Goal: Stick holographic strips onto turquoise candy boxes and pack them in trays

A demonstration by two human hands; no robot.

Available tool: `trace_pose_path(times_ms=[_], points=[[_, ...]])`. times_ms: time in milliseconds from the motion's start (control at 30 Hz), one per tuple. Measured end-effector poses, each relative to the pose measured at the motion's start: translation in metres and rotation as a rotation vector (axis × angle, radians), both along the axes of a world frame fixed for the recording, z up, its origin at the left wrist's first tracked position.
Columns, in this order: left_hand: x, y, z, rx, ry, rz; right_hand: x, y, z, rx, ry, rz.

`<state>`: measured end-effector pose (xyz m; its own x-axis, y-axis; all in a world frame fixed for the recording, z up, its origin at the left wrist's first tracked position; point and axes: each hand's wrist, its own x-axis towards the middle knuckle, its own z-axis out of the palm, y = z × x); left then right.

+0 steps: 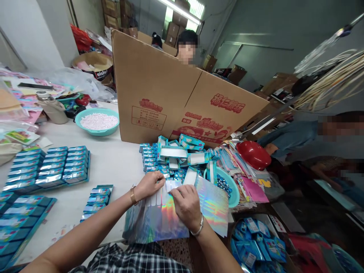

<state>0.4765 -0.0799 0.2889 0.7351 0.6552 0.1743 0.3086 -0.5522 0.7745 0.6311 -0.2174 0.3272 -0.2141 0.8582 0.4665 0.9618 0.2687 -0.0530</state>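
My left hand (150, 184) is closed, fingertips together, at the top edge of a stack of shiny holographic sheets (167, 222). What its fingertips hold is too small to make out. Facing it, my right hand (187, 203) is curled over the sheets, thumb and fingers pinching a small whitish strip (172, 185) between the two hands. More rainbow-coloured sheets (213, 204) fan out on the right. Just beyond my hands lies a pile of blue open trays (173, 152) with white insides, beside several stacked small blue boxes (149, 159).
Blue boxes in rows (54, 167) stand on the white table (122, 159). A teal basin of white pieces (96, 121) sits at back left. A large cardboard panel (159, 83) rises ahead. On the right are a teal bowl (234, 191), a red bowl (254, 155) and blue packets (256, 242).
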Motion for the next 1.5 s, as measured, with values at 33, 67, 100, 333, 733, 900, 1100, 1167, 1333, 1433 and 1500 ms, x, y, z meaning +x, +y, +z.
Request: trace_pose_path(times_ms=[33,67,100,333,733,900,1100,1167,1333,1433,1500], points=[[0.001,0.002,-0.014,0.011,0.032,0.010,0.001,0.000,0.000,-0.015,0.031,0.004],[0.001,0.004,-0.031,0.016,0.072,0.027,0.002,0.001,-0.001,-0.034,0.093,0.005],[0.000,0.005,-0.050,0.013,0.122,0.048,0.003,0.003,-0.002,-0.063,0.187,-0.005],[-0.026,-0.014,-0.194,-0.160,0.376,0.188,0.014,0.044,-0.052,-0.493,1.120,-0.237],[-0.020,-0.006,-0.184,-0.828,-0.208,0.406,-0.007,0.107,-0.185,-0.741,1.395,-0.369],[-0.021,0.025,-0.204,-0.763,-0.171,0.494,-0.014,0.137,-0.208,-0.662,1.351,-0.389],[-0.013,0.065,-0.214,-0.556,-0.023,0.516,-0.015,0.171,-0.238,-0.545,1.067,-0.550],[-0.011,0.072,-0.217,-0.461,0.061,0.511,-0.014,0.175,-0.246,-0.532,0.998,-0.571],[-0.008,0.081,-0.224,-0.353,0.155,0.493,-0.014,0.179,-0.253,-0.537,0.932,-0.581],[-0.010,0.080,-0.222,-0.314,0.188,0.496,-0.015,0.177,-0.253,-0.574,0.919,-0.602],[-0.012,0.075,-0.219,-0.276,0.203,0.489,-0.015,0.174,-0.250,-0.592,0.957,-0.589]])
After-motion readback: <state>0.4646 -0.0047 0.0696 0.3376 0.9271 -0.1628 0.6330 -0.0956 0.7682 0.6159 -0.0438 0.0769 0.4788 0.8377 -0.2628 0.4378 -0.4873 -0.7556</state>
